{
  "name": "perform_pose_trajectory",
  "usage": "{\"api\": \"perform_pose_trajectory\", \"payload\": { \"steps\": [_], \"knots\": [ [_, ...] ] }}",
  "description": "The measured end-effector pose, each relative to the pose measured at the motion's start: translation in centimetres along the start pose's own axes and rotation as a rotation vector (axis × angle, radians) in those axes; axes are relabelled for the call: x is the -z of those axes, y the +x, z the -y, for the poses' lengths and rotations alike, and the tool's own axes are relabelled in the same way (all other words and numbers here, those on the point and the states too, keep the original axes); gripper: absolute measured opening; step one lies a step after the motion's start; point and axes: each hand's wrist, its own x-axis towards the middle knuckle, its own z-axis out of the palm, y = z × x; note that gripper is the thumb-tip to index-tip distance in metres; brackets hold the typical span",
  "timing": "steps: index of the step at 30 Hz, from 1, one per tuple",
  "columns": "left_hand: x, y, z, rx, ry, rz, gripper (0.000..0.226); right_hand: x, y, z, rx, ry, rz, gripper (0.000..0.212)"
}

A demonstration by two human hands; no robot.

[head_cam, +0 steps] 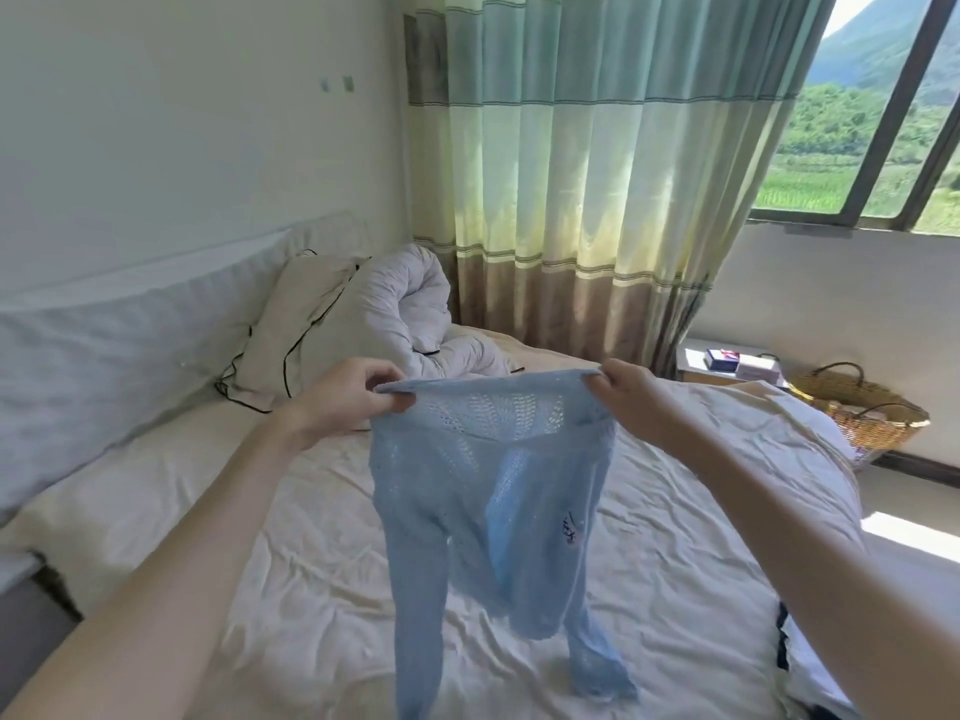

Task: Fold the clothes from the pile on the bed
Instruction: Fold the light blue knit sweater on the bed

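Both hands up over the bed [322,553], held apart, each pinching one top corner of a light blue open-knit sweater [483,491]. Left hand [345,400]: thumb + curled fingers clamp the garment's left top edge. Right hand [631,394]: fingers curled over the right top edge, same sort of pinch. Top edge is stretched fairly taut btwn the two hands.

Sweater hangs down from the hands in front of the person, above the cream wrinkled sheet. Two long sleeves dangle lower than the body; the left sleeve runs out the bottom of the view, the right sleeve's cuff is at or just above the sheet, can't tell if touching. Small dark mark on the knit, right side of the body.

Relative to the sweater: behind it, toward the head of the bed, a cream pillow w/ black piping [306,324] and, just beside that, a rolled white duvet [410,309]. Further back, green-striped curtain [571,148]. Back right, a low bedside table [727,368] w/ small boxes, and beside it a woven basket [862,407] on the floor, under the window [883,122]. Left of the sweater, a white padded headboard [119,324] along the wall.
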Motion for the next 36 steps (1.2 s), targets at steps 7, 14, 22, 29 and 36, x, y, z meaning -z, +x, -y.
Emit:
{"api": "perform_pose_trajectory", "payload": {
  "steps": [7, 14, 22, 29, 36],
  "knots": [
    [3.3, -1.2, 0.1, 0.105, -0.423, 0.118, 0.010, -1.1, -0.3, 0.9, -0.079, 0.337, 0.254, 0.019],
    [5.0, -2.0, 0.4, 0.143, -0.285, -0.103, 0.014, -1.6, 0.4, 1.0, 0.050, -0.208, 0.092, 0.010],
    [6.4, -3.0, 0.9, 0.008, 0.059, -0.470, 0.018, -2.3, 0.7, 2.6, 0.093, 0.032, 0.017, 0.029],
    [5.7, -5.3, 2.7, 0.079, 0.209, -0.372, 0.011, -1.8, 0.5, 0.0, 0.099, -0.412, 0.066, 0.014],
    [6.5, -5.0, 0.3, -0.171, 0.384, -0.839, 0.015, -0.4, 1.2, 3.0, 0.162, 0.059, -0.470, 0.016]
  ]
}}
